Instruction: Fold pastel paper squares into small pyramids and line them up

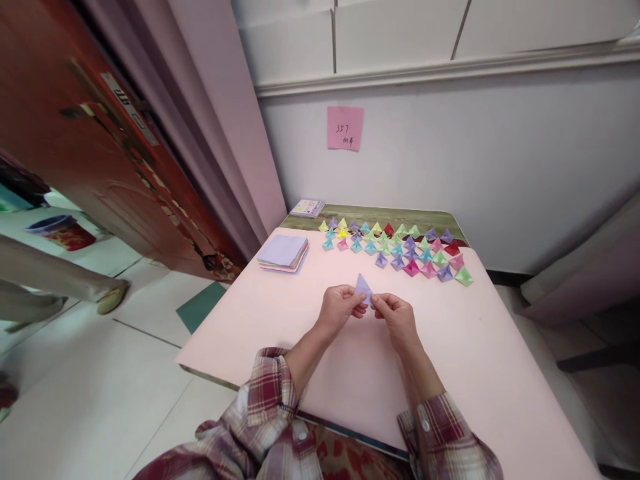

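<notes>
Both my hands meet over the middle of the pink table [450, 373], pinching a small folded lilac paper piece [363, 289] whose point sticks up between them. My left hand [340, 308] grips its left side with closed fingers. Closed on the right side of the same piece is my right hand [397, 317]. Beyond them lie several rows of small folded paper pieces [400, 250] in many colours. A stack of square coloured paper sheets [283, 254] sits at the table's far left.
A small pad or packet [307, 208] lies on the wooden strip by the wall. A pink note [345, 128] hangs on the white wall. A red door [100, 153] stands open at left, with another person's leg and shoe [107, 297] on the tiled floor.
</notes>
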`<state>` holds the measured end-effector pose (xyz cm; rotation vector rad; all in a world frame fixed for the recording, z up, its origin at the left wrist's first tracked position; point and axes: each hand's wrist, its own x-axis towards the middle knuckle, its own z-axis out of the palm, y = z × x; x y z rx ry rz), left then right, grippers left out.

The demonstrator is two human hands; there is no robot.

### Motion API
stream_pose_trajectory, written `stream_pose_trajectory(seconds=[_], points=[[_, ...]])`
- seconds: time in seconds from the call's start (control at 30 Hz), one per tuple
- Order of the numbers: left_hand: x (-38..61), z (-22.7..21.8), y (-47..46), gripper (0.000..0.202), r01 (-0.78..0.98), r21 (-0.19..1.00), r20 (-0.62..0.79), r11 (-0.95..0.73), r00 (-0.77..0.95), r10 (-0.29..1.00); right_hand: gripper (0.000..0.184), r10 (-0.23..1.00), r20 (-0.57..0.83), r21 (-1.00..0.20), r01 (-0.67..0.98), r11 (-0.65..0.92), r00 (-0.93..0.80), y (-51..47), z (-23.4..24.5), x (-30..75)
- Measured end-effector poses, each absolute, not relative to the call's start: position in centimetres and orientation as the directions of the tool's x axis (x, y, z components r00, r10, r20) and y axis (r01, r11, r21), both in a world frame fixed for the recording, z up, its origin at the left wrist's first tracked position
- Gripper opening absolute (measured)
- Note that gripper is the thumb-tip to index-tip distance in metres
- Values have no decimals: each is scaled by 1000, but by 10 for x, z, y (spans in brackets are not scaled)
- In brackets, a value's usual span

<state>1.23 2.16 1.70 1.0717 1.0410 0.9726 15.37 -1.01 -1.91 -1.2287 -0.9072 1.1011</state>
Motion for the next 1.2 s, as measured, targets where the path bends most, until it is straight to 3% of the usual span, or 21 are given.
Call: stream_pose_trajectory(seconds=[0.3,0.7,0.8,0.93,1.03,1.2], points=[[8,21,23,34,-79,978,-172,192,214,962,37,973,-32,-985,-171,8,227,-10,-17,154],[10,18,24,28,-47,966,-239,255,220,946,37,949,124,-986,-71,151,291,-9,-22,150],[13,13,25,24,14,975,-218,221,245,945,32,930,165,-986,29,164,329,-9,-25,150],[16,5,27,21,58,992,-125,113,251,960,25,869,287,-941,286,178,404,-11,-25,148],[19,-1,28,25,14,997,-76,75,203,976,24,826,404,-857,479,192,393,-11,-26,146],[22,-10,27,32,-119,979,-141,166,194,971,24,764,559,-698,680,224,322,-10,-32,143]])
